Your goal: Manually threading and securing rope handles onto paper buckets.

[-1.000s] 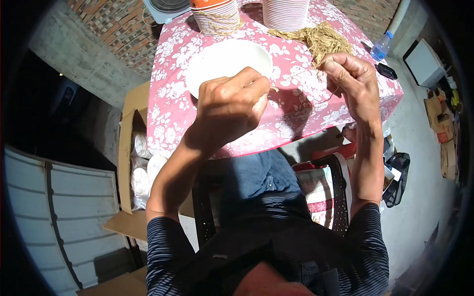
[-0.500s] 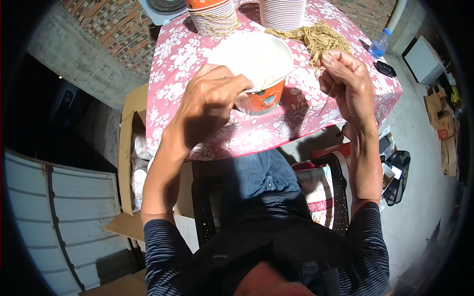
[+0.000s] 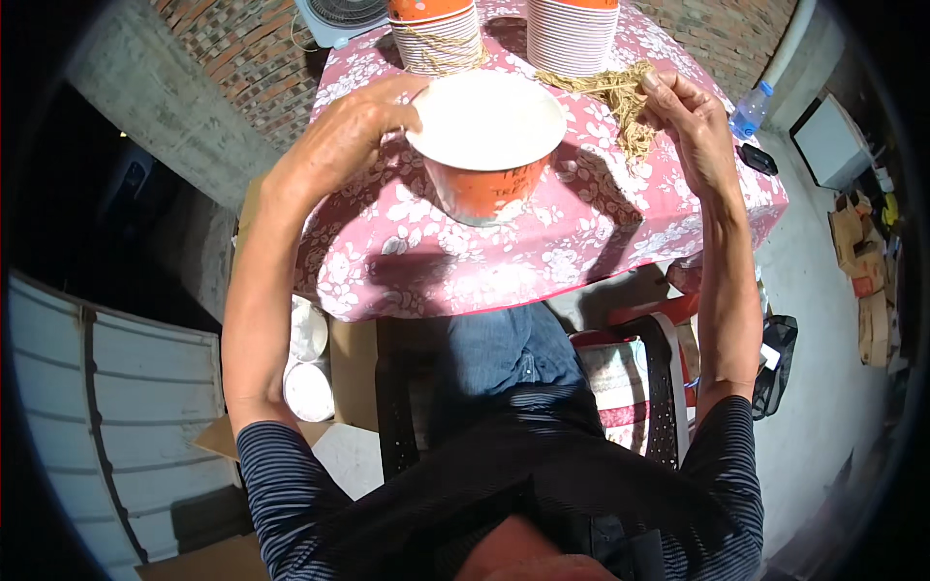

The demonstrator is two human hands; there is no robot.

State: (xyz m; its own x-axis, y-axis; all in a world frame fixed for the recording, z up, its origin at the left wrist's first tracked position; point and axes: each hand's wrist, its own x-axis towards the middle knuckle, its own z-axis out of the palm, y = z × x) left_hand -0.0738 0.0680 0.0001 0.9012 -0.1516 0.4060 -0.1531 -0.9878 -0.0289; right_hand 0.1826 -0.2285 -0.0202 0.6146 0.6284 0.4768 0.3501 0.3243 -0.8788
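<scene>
An orange paper bucket (image 3: 484,194) with a white inside and dark lettering stands upright near the table's front edge. My left hand (image 3: 344,136) is closed at its left rim, the thumb in front and the other fingers partly hidden behind. To the right, my right hand (image 3: 690,116) pinches at a pile of tan raffia-like strands (image 3: 632,121), with thumb and fingertips together at the pile's right side. How many strands are caught between the fingers cannot be made out.
Behind the bucket stand two stacks of nested orange-and-white buckets, the left stack (image 3: 436,44) wound with strands, the right stack (image 3: 573,41) plain. A water bottle (image 3: 751,110) and a small black object (image 3: 758,160) lie toward the right edge. A fan (image 3: 344,15) stands beyond.
My left hand has shifted left and up along the rim. The bucket now sits more upright, its lettering facing me. My right hand has moved up to the strands.
</scene>
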